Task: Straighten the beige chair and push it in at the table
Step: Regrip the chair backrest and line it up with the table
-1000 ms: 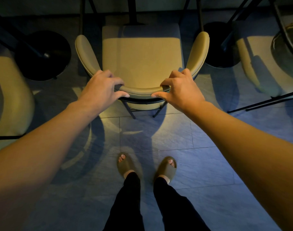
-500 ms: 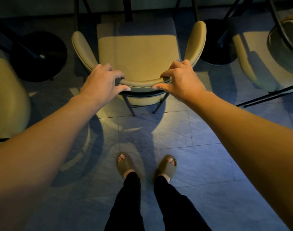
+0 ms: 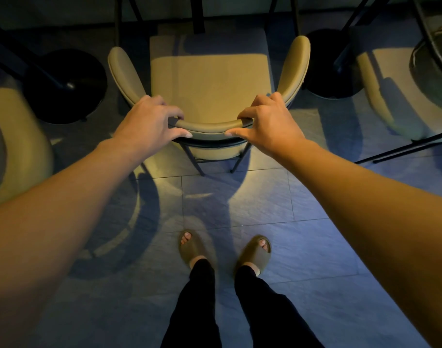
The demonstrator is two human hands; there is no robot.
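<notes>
The beige chair (image 3: pixel 210 81) stands straight in front of me, its curved backrest nearest and its seat pointing away. The far part of the seat lies in shadow under the table's edge, among dark legs at the top of the view. My left hand (image 3: pixel 147 121) grips the left side of the backrest's top rail, fingers over the top and thumb on the near side. On the rail's right side my right hand (image 3: pixel 270 124) holds on in the same way.
Two round black table bases (image 3: pixel 66 89) (image 3: pixel 333 64) sit on the grey tiled floor either side of the chair. More beige chairs stand at the left (image 3: pixel 19 144) and right (image 3: pixel 390 86). My feet in slippers (image 3: pixel 225 249) stand behind the chair.
The chair has slid away from me toward the table, with both hands staying on the backrest and my arms stretching out further.
</notes>
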